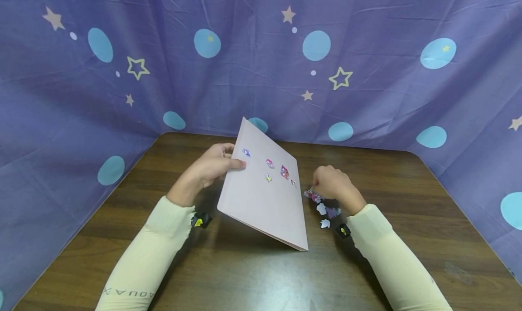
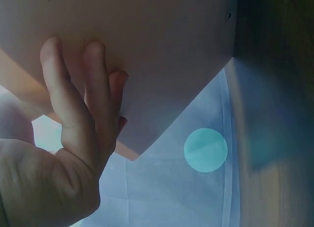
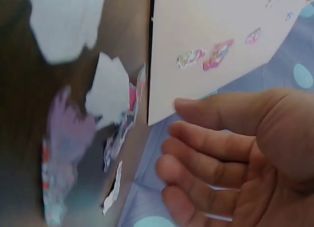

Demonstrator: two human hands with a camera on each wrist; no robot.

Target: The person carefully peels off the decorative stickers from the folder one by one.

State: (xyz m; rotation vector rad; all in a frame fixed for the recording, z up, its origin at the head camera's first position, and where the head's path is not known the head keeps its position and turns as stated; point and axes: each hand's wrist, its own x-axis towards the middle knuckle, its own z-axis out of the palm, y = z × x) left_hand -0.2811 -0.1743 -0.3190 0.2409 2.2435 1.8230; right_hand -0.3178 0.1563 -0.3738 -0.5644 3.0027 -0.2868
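Note:
A pale, flat folder [image 1: 265,202] is tilted up on its lower edge, with several small colourful stickers [image 1: 284,172] on its face. My left hand [image 1: 214,166] grips its left edge, thumb on the front and fingers spread against the back [image 2: 162,55]. To the right of the folder lie loose cut-out stickers [image 1: 333,212], some with the white side [image 1: 321,208] up. My right hand [image 1: 335,186] hovers over these stickers. Its fingers [image 3: 211,143] bend loosely in the right wrist view, and nothing shows between them.
A brown wooden table [image 1: 408,238] lies under everything. Behind it and at both sides hangs a purple curtain [image 1: 261,57] with stars and blue circles. A small dark camera [image 1: 201,220] sits at the left wrist, another [image 1: 343,230] at the right.

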